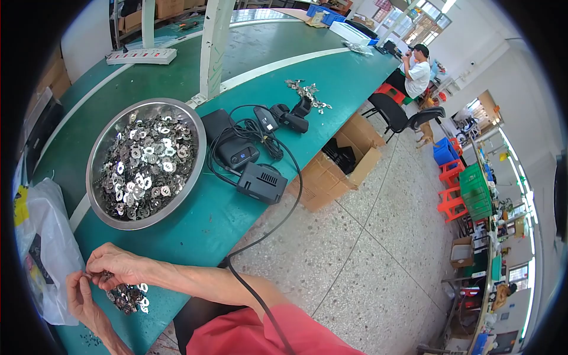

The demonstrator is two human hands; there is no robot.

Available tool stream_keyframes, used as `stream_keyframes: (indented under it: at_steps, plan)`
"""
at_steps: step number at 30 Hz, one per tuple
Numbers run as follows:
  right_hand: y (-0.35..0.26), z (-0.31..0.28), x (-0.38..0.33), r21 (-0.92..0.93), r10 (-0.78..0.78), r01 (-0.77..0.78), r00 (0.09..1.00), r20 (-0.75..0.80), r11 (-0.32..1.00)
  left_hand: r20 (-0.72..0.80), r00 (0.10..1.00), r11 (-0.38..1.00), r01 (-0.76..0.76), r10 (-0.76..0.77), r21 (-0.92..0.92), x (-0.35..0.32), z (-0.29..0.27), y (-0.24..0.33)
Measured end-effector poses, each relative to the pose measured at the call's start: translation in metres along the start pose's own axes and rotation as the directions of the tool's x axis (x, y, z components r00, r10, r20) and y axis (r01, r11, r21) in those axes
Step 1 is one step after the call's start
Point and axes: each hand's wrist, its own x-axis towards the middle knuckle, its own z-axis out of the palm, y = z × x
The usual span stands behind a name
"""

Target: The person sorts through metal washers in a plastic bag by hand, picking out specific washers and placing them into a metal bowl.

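My right hand (116,266) is closed, with small metal parts (106,274) showing between its fingers. Its fingertips meet those of my left hand (84,300), whose thumb and fingers are pinched together. What the left fingertips hold is too small to make out. Just below the right hand, a loose pile of small silvery and dark metal parts (128,299) lies on the green table (177,242). Beyond my hands stands a wide steel bowl (142,225) heaped with similar flat metal pieces (148,163).
A plastic bag (56,236) stands left of my hands. Black electronic devices (263,182) with a cable (296,201) lie right of the bowl. More metal parts (309,94) are farther along. An open carton (331,171) stands on the floor. A person (417,74) sits at the far end.
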Motion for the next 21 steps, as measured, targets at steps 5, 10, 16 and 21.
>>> stream_keyframes:
  at_steps: [5,10,16,21]
  plan:
    - [0.002,-0.002,0.001,0.112,-0.013,0.010,1.000,0.025,0.994,-0.007,0.999,0.998,0.042,-0.042,-0.055,-0.003,0.008,0.002]
    - [-0.001,0.000,-0.006,0.024,-0.037,0.036,0.999,0.009,0.999,0.011,0.998,0.998,0.070,-0.069,-0.010,-0.003,0.010,0.001]
    - [0.000,-0.008,-0.003,-0.016,-0.052,0.051,0.998,-0.038,0.999,0.044,0.996,0.994,0.071,-0.074,0.082,-0.005,0.009,0.002]
    - [0.000,0.005,0.007,0.039,-0.005,0.007,0.999,-0.045,0.999,0.057,0.996,0.993,0.069,-0.075,0.098,-0.004,-0.023,-0.002]
